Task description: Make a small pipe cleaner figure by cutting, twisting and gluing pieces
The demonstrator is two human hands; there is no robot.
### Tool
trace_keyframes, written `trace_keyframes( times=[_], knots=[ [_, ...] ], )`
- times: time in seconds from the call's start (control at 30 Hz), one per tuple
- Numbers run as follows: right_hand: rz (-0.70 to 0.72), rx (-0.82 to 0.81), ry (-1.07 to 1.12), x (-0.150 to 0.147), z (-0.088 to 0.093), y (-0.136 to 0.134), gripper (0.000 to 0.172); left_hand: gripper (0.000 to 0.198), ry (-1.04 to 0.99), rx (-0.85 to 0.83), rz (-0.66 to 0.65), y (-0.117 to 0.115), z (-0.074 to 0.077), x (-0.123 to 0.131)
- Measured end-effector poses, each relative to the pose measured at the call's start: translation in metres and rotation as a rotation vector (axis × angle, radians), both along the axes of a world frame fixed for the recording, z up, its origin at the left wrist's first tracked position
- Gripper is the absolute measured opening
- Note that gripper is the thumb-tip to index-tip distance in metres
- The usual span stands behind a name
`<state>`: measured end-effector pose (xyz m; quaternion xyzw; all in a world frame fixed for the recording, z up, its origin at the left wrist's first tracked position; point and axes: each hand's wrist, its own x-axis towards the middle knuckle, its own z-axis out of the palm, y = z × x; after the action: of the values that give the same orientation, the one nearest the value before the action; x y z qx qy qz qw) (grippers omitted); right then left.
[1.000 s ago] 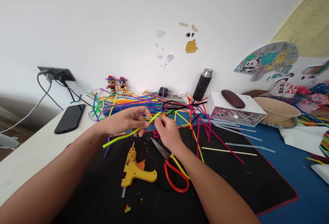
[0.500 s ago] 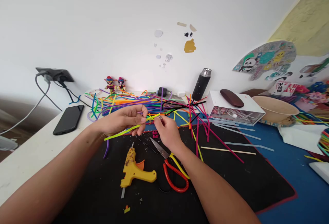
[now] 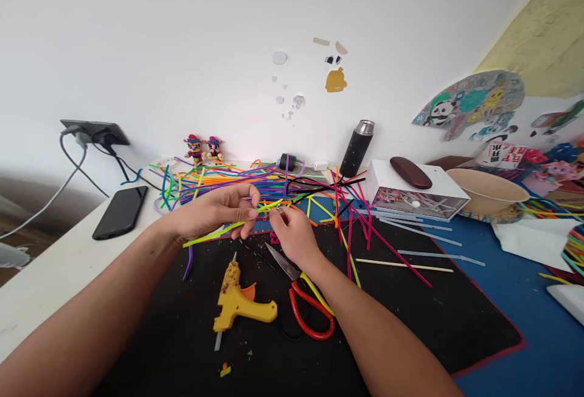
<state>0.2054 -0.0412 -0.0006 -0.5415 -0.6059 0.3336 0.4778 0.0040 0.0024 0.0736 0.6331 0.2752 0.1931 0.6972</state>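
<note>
My left hand (image 3: 228, 211) pinches a yellow-green pipe cleaner (image 3: 214, 236) between thumb and fingers. One end of it slants down to the left below the wrist. Its other end runs right to the fingertips of my right hand (image 3: 294, 233), which is closed. A small shiny metal tool (image 3: 280, 208) pokes out of those fingertips at the pipe cleaner; its kind is mostly hidden. Under my right hand lie red-handled scissors (image 3: 312, 318), blades pointing up-left. A yellow glue gun (image 3: 241, 303) with a clear stick rests below my left hand.
Many coloured pipe cleaners (image 3: 219, 185) are heaped along the wall. A black flask (image 3: 358, 148), a white box (image 3: 417, 187) and a beige bowl (image 3: 486, 187) stand at the back right. On the left lies a phone (image 3: 120, 211). A wooden stick (image 3: 404, 265) crosses the black mat (image 3: 401, 324).
My right hand has shifted slightly left, closer to my left hand, and less of the pipe cleaner shows between them. My left hand keeps its pinch.
</note>
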Motion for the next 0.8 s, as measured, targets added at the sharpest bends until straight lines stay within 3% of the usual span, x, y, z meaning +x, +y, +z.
trace_keyframes(
  times=[0.33,0.8],
  knots=[
    [0.009,-0.015,-0.025,0.0022,-0.0036,0.0018,0.041,0.032,0.19,0.198,-0.02,0.0011,0.0036,0.0034],
    [-0.001,-0.042,-0.031,0.0037,-0.0038,0.0036,0.04,0.03,0.191,0.181,-0.064,-0.0013,0.0044,0.0015]
  ],
)
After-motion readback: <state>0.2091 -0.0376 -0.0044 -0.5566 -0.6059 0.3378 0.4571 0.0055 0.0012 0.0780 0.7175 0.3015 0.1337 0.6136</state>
